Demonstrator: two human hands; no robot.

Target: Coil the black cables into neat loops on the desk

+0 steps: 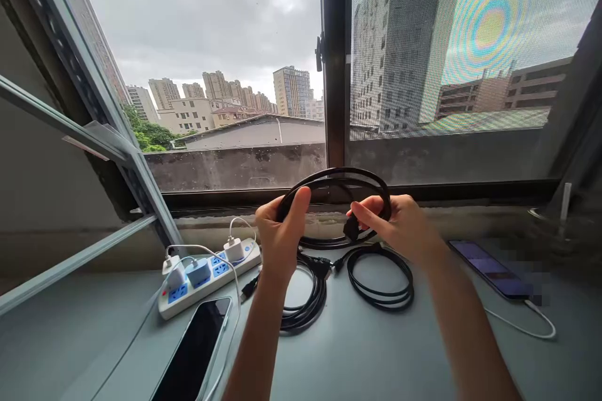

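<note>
Left hand (281, 229) curled around looped black cable (324, 242), right hand (383, 219) pinching it near its plug (350, 227); loops held above tabletop (367, 357) (another coil (385, 307) lies below). Coiling step, probably; next move likely calls for keeping loops gathered.

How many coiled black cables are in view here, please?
3: a raised coil held by the left hand and right hand; a left coil on the table, partly behind the left forearm; and a right coil beside it. The forearm could hide another.
</note>
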